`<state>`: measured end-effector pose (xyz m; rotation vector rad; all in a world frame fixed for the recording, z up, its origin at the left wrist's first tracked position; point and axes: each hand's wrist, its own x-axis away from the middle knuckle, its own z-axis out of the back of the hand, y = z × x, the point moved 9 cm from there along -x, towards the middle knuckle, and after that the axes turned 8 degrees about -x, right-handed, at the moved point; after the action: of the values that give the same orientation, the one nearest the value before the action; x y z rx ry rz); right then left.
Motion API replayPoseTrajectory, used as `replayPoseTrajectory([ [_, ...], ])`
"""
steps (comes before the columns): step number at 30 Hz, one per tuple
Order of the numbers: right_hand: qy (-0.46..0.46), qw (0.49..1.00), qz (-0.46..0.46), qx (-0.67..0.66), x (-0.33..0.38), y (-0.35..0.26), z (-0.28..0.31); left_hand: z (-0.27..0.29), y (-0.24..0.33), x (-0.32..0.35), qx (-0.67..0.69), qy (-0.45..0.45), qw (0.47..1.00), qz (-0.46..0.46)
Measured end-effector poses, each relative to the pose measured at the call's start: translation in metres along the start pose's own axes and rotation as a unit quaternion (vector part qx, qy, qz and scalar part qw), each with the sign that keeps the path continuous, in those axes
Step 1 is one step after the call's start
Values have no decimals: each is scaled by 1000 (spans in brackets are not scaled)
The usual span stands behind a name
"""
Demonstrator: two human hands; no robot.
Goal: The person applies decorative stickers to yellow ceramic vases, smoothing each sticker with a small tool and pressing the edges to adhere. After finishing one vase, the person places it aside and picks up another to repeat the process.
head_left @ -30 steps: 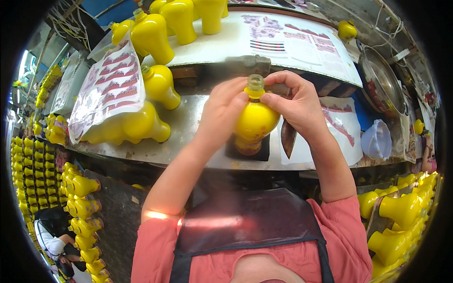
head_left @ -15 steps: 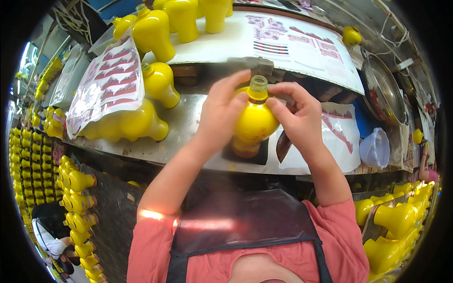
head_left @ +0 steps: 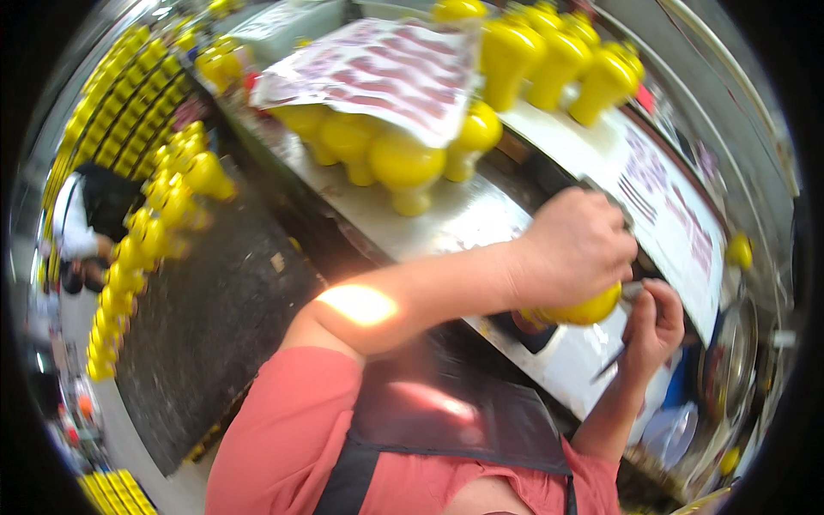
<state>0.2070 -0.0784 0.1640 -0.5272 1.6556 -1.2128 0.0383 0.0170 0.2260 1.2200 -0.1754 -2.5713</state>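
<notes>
A glossy yellow bottle [head_left: 588, 309] stands on a dark pad in front of me, mostly covered by my hand. My left hand [head_left: 579, 245] reaches across above it with the fingers curled closed; what they hold, if anything, is hidden. A grey lump, perhaps a rag [head_left: 611, 204], shows just past its knuckles. My right hand [head_left: 657, 326] has its fingers bent in at the bottle's glass neck [head_left: 632, 290] and seems to grip it. Below that hand, a dark pointed blade [head_left: 608, 367] shows over a white sheet [head_left: 571, 365].
More yellow bottles [head_left: 410, 167] stand at the left under a printed decal sheet [head_left: 369, 73]. Others [head_left: 511, 60] stand on a white board [head_left: 584, 150] bearing decals. A basin [head_left: 669, 436] and a metal pan [head_left: 730, 352] are at the right. A co-worker [head_left: 81, 215] is at far left.
My view has turned left, tilting the scene. My left hand has left the bottle's shoulder and moved across above it with curled fingers. My right hand stays by the neck.
</notes>
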Motion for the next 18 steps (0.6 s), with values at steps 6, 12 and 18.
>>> replayPoseTrajectory([
  [6,-65,986,-27,-153,-18,25,2,60,3,54,32,27,998,57],
  [12,-7,965,-184,-185,-19,59,-23,185,-30,140,-75,158,965,195],
  [18,-14,923,-286,-258,-10,69,-85,284,-55,237,-322,120,877,334],
])
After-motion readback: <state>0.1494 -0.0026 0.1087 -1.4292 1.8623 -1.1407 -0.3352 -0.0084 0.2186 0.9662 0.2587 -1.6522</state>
